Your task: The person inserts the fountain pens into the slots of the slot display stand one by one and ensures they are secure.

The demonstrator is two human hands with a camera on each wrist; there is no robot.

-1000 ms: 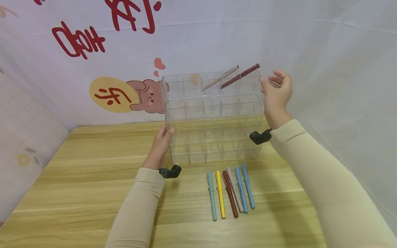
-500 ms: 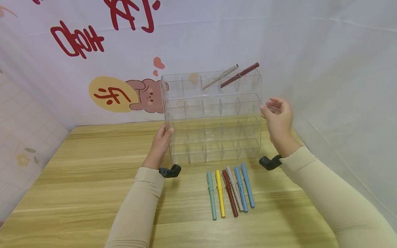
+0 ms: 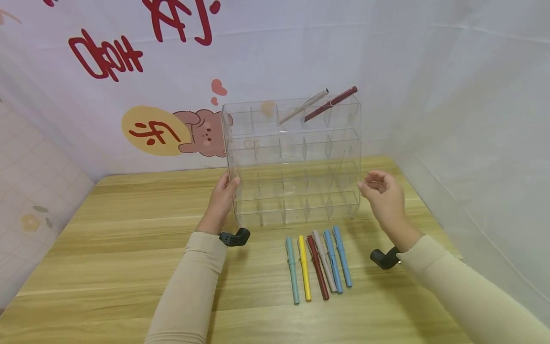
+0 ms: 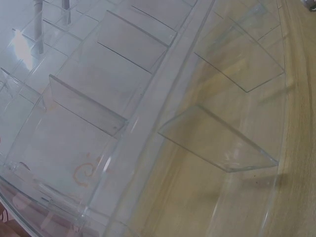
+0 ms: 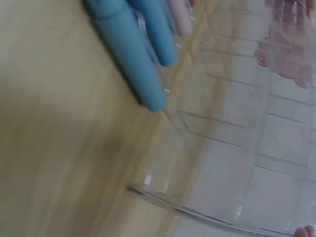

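Observation:
A clear acrylic rack (image 3: 296,184) with several tiers of small compartments stands upright on the table. My left hand (image 3: 220,203) grips its left side, thumb on the front edge. Close by its right side is my right hand (image 3: 384,200), holding nothing, its fingers loosely bent and the thumb tip right at the rack's edge. From the top tier a whitish pen (image 3: 305,106) and a dark red pen (image 3: 331,103) lean up to the right. Dividers (image 4: 219,138) of the rack fill the left wrist view.
In front of the rack lies a row of capped pens: a teal pen (image 3: 292,272), a yellow pen (image 3: 305,270), a dark red one, a pinkish-grey one and two blue pens (image 3: 342,258). Behind the wooden table (image 3: 129,248) hangs a printed white cloth (image 3: 301,48).
My right hand has moved down along the rack's right side, from the top corner to near the lower tiers. The left hand, rack and pens have stayed in place.

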